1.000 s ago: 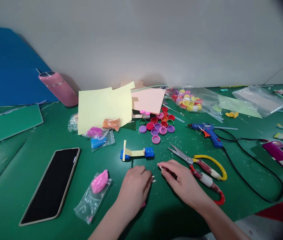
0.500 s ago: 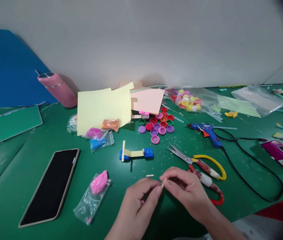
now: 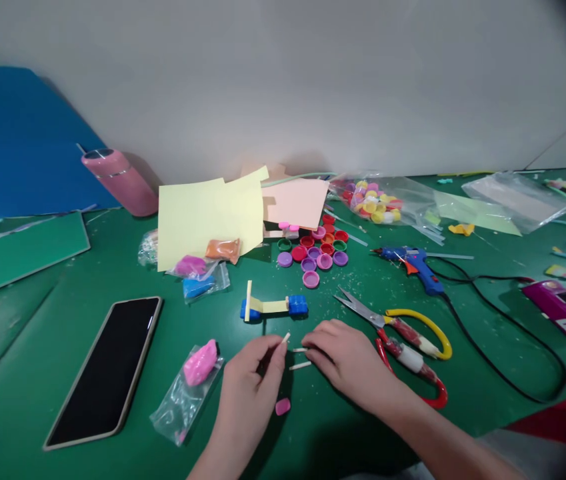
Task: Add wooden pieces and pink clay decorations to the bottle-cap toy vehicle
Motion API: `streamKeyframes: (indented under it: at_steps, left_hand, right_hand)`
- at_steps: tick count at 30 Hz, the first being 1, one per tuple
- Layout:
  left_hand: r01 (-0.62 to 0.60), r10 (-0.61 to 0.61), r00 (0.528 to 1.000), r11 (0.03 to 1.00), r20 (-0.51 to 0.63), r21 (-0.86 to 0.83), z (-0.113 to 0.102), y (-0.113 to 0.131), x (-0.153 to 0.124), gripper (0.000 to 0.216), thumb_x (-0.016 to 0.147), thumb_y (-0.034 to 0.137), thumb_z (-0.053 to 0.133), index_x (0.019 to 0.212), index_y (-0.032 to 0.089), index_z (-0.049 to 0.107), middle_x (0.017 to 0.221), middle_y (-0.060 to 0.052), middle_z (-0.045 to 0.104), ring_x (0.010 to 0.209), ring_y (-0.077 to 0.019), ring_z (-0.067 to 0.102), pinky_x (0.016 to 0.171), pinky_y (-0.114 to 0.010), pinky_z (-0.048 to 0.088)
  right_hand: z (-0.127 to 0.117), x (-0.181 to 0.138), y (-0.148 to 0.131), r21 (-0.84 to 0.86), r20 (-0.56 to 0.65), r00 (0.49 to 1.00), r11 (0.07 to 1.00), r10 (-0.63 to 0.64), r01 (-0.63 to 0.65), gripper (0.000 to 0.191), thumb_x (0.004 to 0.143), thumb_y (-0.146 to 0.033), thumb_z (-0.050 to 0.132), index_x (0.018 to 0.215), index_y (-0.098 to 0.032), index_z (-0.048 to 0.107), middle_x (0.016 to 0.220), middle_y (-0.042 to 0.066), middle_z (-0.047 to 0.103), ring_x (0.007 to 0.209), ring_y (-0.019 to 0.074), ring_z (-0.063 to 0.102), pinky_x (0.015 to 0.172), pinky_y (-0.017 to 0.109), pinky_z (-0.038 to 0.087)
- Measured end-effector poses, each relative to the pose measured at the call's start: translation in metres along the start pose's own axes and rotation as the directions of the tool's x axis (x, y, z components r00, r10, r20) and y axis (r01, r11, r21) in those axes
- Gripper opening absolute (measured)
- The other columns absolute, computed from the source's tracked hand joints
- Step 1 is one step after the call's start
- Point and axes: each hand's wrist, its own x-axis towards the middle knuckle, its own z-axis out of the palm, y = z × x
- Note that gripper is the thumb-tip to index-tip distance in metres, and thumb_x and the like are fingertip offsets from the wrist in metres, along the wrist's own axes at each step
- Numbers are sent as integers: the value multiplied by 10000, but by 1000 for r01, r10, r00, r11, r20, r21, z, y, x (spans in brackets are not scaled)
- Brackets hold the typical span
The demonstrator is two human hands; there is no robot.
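Observation:
My left hand pinches a short pale stick between thumb and forefinger, its tip pointing up. A similar stick lies on the green table, its right end at the closed fingertips of my right hand. Just below it lies another pale stick. A small pink lump, apparently clay, sits to the right of my left wrist. Beyond both hands is a small construction of blue blocks joined by a cream strip, with an upright cream piece at its left end.
Scissors with taped handles lie right of my right hand, near a blue glue gun and its cord. Bottle caps cluster behind. At left are a phone, bagged pink clay, yellow paper and a pink bottle.
My hands have come apart, the left moving left with a stick. A second stick now lies on the table by my right fingertips, and the pink lump is uncovered.

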Motion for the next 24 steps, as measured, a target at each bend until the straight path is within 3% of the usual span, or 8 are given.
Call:
streamKeyframes:
  at_steps: [5, 13, 19, 24]
  left_hand:
    - [-71, 73, 997, 992, -21, 109, 2, -7, 4, 159, 805, 259, 484, 797, 155, 605, 741, -44, 650, 659, -178, 586, 626, -278, 448]
    - [-91, 95, 995, 992, -39, 90, 2, -9, 7, 171, 803, 244, 478, 815, 147, 617, 791, -67, 664, 736, -198, 601, 680, -299, 452]
    - [42, -44, 999, 998, -27, -54, -2, -3, 3, 191, 787, 303, 505, 803, 158, 629, 629, -18, 630, 592, -175, 571, 555, -261, 428]
    - [177, -184, 983, 941, 2, -290, 2, -1, 3, 182, 750, 338, 562, 762, 173, 636, 559, 24, 589, 472, -121, 481, 462, -219, 369]
  right_hand:
    - [-1, 17, -5, -139, 94, 993, 987, -71, 83, 178, 867, -225, 465, 806, -173, 624, 765, 55, 619, 737, 190, 546, 640, 280, 406]
    - [-1, 33, -21, -206, 200, 972, 965, -120, 162, 174, 790, -53, 470, 775, -128, 627, 740, 107, 634, 716, 223, 578, 630, 308, 424]
    - [-3, 35, -20, -58, 128, 989, 995, -72, 80, 128, 707, -48, 512, 733, -106, 623, 699, 116, 636, 666, 222, 586, 599, 308, 419]
    - [-1, 23, -4, 250, -25, 997, 966, 75, -66, 147, 719, -86, 484, 790, -153, 593, 699, 35, 608, 628, 145, 558, 600, 258, 428]
